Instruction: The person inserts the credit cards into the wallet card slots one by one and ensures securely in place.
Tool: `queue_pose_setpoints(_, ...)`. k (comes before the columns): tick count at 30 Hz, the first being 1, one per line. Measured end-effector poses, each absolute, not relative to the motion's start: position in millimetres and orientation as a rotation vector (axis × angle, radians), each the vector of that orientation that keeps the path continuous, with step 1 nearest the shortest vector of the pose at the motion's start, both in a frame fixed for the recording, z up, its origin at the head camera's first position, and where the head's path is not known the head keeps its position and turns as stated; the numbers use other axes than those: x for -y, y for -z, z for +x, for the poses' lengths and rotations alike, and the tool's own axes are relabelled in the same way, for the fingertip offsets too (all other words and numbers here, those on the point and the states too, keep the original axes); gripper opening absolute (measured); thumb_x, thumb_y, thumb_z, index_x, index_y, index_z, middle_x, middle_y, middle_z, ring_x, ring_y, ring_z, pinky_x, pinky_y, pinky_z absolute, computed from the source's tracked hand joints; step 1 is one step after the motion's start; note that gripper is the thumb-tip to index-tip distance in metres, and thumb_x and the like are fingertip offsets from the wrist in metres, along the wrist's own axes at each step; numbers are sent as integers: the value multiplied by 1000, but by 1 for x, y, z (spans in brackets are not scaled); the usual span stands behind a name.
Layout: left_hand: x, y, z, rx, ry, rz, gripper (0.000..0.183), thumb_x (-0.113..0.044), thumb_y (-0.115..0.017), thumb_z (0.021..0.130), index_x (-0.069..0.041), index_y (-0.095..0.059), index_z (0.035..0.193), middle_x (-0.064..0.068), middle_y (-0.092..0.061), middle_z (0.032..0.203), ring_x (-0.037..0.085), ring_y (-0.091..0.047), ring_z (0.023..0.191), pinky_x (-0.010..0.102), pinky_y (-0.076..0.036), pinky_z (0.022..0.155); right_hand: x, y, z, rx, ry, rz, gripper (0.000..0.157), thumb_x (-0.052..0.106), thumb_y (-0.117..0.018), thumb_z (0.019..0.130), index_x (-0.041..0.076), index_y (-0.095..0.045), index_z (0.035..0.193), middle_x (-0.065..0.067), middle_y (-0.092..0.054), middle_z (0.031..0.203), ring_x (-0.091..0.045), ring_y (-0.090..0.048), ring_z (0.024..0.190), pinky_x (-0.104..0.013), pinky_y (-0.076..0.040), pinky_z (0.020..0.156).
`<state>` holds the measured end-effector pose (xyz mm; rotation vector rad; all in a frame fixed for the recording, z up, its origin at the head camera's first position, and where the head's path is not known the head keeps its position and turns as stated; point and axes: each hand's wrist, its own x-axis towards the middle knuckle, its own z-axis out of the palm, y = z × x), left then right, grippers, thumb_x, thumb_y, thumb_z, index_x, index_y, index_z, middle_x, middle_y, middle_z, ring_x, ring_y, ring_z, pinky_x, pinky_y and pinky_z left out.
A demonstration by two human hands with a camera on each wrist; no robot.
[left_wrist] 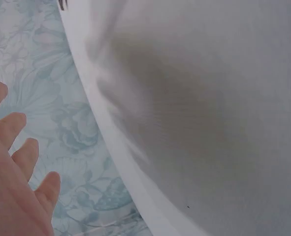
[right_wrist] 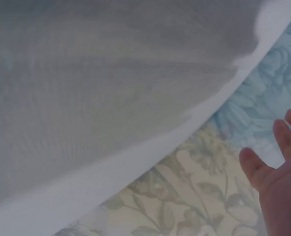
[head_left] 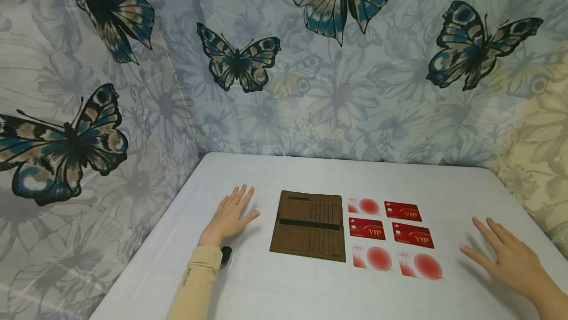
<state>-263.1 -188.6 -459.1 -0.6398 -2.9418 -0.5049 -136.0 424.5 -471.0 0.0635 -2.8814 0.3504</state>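
A brown wallet (head_left: 307, 226) lies unfolded on the white table, with card slots on both halves and a dark band across its middle. To its right, red VIP cards (head_left: 367, 229) and white cards with red circles (head_left: 378, 259) form two columns. My left hand (head_left: 230, 219), fingers spread, is held left of the wallet and holds nothing. Right of the cards, my right hand (head_left: 510, 256) is spread with nothing in it. Fingers of the left hand (left_wrist: 19, 162) show at the left wrist view's edge; those of the right hand (right_wrist: 280, 172) appear in the right wrist view.
The white table (head_left: 266, 290) has its far edge close to a wall covering (head_left: 168, 108) printed with flowers and large butterflies. A small black object (head_left: 226, 255) sits at the left wrist, by the beige sleeve (head_left: 195, 280).
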Motion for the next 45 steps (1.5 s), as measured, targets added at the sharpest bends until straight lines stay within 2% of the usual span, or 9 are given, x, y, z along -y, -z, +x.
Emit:
queue_pose_setpoints(6,187,458,-264,2949,601,-647,78,-65,-35,89,-22,-13,150,0,-6,153,20,0,139,53,-8,109,-420,466,-138,2893,-399,61,90,46,-64,84,1,-17,147,-42,-23,134,-61,-25,115,-76,-23,78)
queue_pose_setpoints(10,184,458,-264,2951,688,-631,81,-63,-38,90,-15,-13,150,6,-10,153,25,-6,139,52,-11,109,-413,463,-139,2859,-436,96,83,42,-66,83,-4,-28,141,-43,-28,129,-61,-30,109,-76,-24,76)
queue_pose_setpoints(14,179,456,-264,2952,840,-617,84,-63,-40,90,-12,-10,150,4,-7,154,23,-6,139,47,-12,110,-404,459,-140,2826,-513,149,82,37,-68,83,-1,-27,143,-42,-29,130,-61,-28,111,-75,-24,78)
queue_pose_setpoints(19,170,451,-267,2970,1025,-587,82,-62,-39,90,-18,-4,150,-7,-1,153,11,0,138,39,-8,111,-391,450,-144,2857,-575,191,83,38,-67,85,3,-24,146,-41,-29,131,-60,-26,115,-76,-22,78)
queue_pose_setpoints(26,159,446,-266,2946,1188,-585,78,-57,-39,93,-19,-3,150,0,-4,154,15,-1,139,42,-8,111,-374,442,-148,2921,-609,202,84,40,-67,84,0,-25,144,-41,-31,130,-59,-29,113,-76,-25,78)
queue_pose_setpoints(32,153,442,-265,2937,1214,-616,81,-61,-36,92,-16,-2,150,4,-4,154,18,-3,139,43,-10,110,-361,437,-152,2939,-720,252,83,36,-67,85,-3,-25,143,-40,-31,132,-58,-27,116,-75,-26,81)
queue_pose_setpoints(37,150,440,-264,2928,1217,-649,80,-58,-38,93,-14,-3,150,6,-5,154,23,-4,139,47,-11,110,-347,431,-154,3051,-727,192,82,47,-62,85,-5,-30,140,-38,-32,131,-55,-28,115,-74,-29,81)
queue_pose_setpoints(45,144,446,-264,2950,1229,-660,84,-58,-42,91,-15,-2,150,7,-4,154,20,-3,139,46,-11,110,-326,430,-152,3098,-737,200,81,51,-64,82,-7,-39,133,-38,-38,125,-54,-34,111,-70,-37,78)
